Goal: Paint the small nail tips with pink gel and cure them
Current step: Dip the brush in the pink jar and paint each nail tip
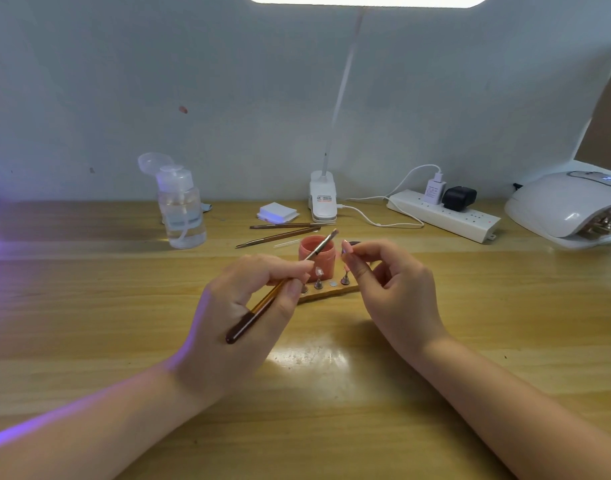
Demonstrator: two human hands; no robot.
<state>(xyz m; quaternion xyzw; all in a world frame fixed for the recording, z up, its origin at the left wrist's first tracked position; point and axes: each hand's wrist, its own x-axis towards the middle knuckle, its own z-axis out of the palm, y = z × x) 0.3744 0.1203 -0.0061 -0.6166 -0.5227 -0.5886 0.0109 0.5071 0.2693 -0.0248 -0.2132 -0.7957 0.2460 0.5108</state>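
My left hand grips a brown-handled brush, its bristles raised over the open pink gel jar. My right hand pinches a small nail tip on its holder between thumb and forefinger, just right of the bristles. Below both hands lies a wooden stand carrying a few metal holders with clear tips; one round slot on it is bare. The white curing lamp sits at the far right of the desk.
Behind the jar lie two spare brushes, a stack of white pads and a clear pump bottle. A desk lamp base, its cable and a power strip line the wall. Purple light glows at the left edge.
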